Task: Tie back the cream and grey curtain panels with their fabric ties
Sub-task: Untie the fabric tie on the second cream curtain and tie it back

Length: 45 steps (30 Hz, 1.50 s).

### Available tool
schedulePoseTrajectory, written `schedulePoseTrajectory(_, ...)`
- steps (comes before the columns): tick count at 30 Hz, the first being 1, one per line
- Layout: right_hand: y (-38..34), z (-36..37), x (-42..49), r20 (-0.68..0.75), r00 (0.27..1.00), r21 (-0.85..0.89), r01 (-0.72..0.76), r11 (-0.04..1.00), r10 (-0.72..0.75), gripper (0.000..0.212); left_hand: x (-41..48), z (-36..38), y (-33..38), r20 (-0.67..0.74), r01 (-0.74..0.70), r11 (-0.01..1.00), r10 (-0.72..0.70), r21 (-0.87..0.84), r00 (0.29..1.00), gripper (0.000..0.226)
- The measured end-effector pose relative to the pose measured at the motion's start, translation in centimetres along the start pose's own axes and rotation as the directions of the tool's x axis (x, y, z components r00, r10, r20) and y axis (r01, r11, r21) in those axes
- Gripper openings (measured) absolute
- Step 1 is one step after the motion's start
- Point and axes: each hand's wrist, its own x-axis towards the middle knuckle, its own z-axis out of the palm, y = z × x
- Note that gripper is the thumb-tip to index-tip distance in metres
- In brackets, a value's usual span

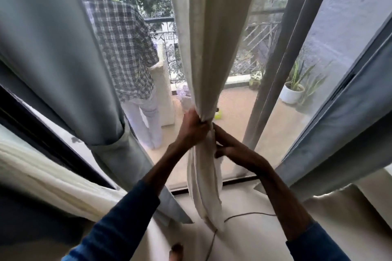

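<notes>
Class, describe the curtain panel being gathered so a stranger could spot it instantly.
Look at the glass door onto the balcony. Down its middle hangs the cream panel, bunched where the left hand and right hand hold it. Both flanking panels are grey.

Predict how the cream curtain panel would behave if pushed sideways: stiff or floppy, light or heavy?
Probably floppy: the cream curtain panel bunches into narrow folds where the left hand grips it. Below that it hangs limp, so a push would likely just sway it.
</notes>
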Motion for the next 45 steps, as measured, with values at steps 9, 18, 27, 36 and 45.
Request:
schedulePoseTrajectory(9,3.0,-0.5,0.2,-0.348,0.925,-0.273,0.056,0.96,-0.152,0.026,0.5,-3.1,-0.1,0.403,0.114,0.964,-0.008,-0.241,0.915,0.027)
schedulePoseTrajectory(18,0.6,-3.0,-1.2,-0.459,0.859,-0.442,0.0,0.897,-0.227,0.019,1.8,-2.9,-1.7,0.188,0.023,0.999,-0.028,0.028,0.982,0.039)
schedulePoseTrajectory(27,0.7,-1.8,0.0,-0.501,0.813,-0.554,-0.037,0.831,-0.298,0.022,1.6,-1.6,-1.2,0.201,0.016,1.0,-0.015,-0.007,0.98,0.031)
schedulePoseTrajectory(36,0.7,-2.2,-1.0,-0.514,0.807,-0.443,0.04,0.895,-0.291,0.015,3.1,-1.0,-5.1,0.087,0.022,0.994,-0.032,0.11,0.996,0.029)
schedulePoseTrajectory(45,-0.8,-2.2,-2.7,-0.49,0.839,-0.524,-0.068,0.849,-0.235,0.019,2.1,-1.5,-0.6,0.033,0.077,0.819,-0.117,0.569,0.993,0.024)
